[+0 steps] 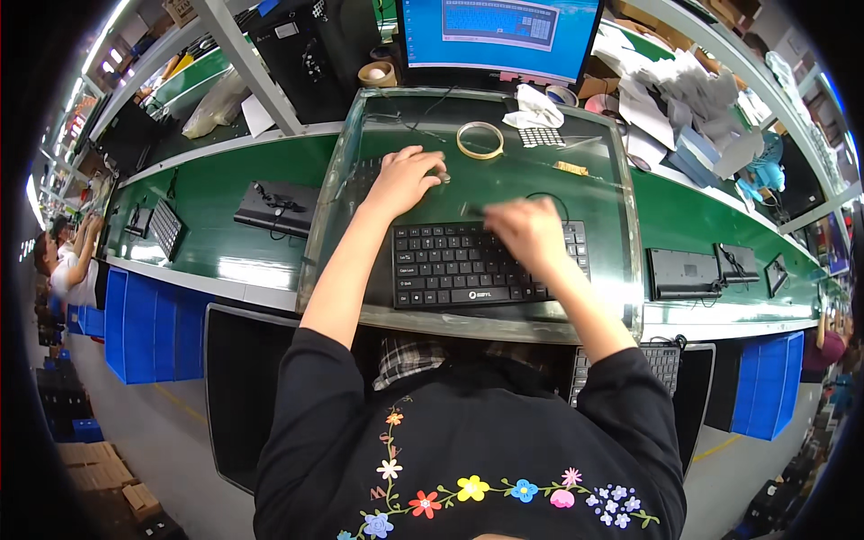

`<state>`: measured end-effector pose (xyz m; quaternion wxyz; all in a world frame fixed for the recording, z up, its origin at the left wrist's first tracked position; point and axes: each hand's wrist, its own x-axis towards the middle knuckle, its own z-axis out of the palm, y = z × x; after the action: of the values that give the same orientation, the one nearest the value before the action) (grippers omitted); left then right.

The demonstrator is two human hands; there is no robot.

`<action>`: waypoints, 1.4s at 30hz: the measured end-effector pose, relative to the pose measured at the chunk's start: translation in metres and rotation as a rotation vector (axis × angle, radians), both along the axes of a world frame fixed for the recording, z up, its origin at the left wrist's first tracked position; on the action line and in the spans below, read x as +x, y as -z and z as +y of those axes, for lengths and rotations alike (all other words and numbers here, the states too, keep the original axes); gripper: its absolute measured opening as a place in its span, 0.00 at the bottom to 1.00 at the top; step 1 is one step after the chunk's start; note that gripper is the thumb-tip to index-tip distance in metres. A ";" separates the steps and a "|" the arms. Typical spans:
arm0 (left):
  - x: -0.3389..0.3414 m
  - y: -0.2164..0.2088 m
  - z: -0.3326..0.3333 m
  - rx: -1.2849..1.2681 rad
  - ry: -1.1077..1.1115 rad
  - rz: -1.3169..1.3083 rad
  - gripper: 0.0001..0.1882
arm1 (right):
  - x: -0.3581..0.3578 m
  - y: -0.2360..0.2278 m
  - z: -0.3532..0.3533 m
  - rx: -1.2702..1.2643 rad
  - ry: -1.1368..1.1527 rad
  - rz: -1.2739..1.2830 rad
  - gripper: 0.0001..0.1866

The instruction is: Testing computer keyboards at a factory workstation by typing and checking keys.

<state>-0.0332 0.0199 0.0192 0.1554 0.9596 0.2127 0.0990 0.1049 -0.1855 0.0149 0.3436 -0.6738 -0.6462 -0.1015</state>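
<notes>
The left grip (408, 184) curled above the black keyboard's (454, 263) left end; the right grip (526, 234) blurred over its top rows. Whether either grasped anything, I couldn't tell. The keyboard lay on the green table (517, 184), a tape roll (479, 157) beyond.

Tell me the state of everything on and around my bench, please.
Computer monitor: on, showing a keyboard image
Black keyboard in front: keys up, partly covered
Tape roll on the mat: lying flat
Left-side keyboard: underside up, cable bunched on top
Right-side larger keyboard: underside up
Left hand: fingers bent, grip unclear
Right hand: blurred, grip unclear
</notes>
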 end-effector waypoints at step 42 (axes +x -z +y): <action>-0.008 -0.009 -0.028 0.112 0.000 -0.067 0.14 | -0.005 -0.014 0.037 -0.048 0.284 -0.389 0.03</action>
<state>-0.0414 -0.0086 0.0278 0.1087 0.9629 0.2016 0.1428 0.0994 -0.1481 0.0293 0.1788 -0.7337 -0.6011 -0.2615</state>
